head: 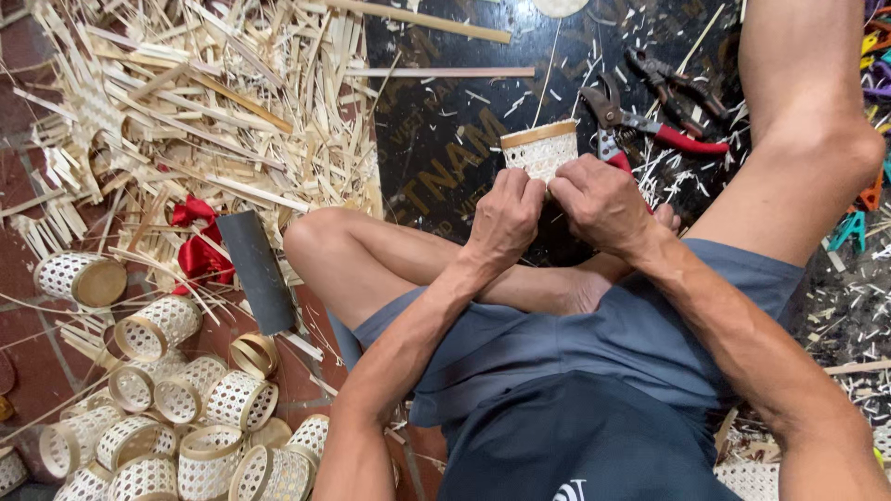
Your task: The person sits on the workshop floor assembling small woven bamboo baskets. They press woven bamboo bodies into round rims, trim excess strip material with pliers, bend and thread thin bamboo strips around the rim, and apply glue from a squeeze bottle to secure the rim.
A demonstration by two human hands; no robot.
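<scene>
Brick floor (37, 362) lies littered with bamboo strips (204, 93); both hands, left hand (506, 223) and right hand (603, 199), clamp one small woven basket (540, 148), whose thin weave could crack if squeezed harder

My left hand (504, 223) and right hand (601, 202) sit close together out in front of me, knuckles up, fingers curled and pinched shut on the cup (541, 148). Both forearms angle inward, bare, wrists bent slightly down above my crossed legs.
</scene>
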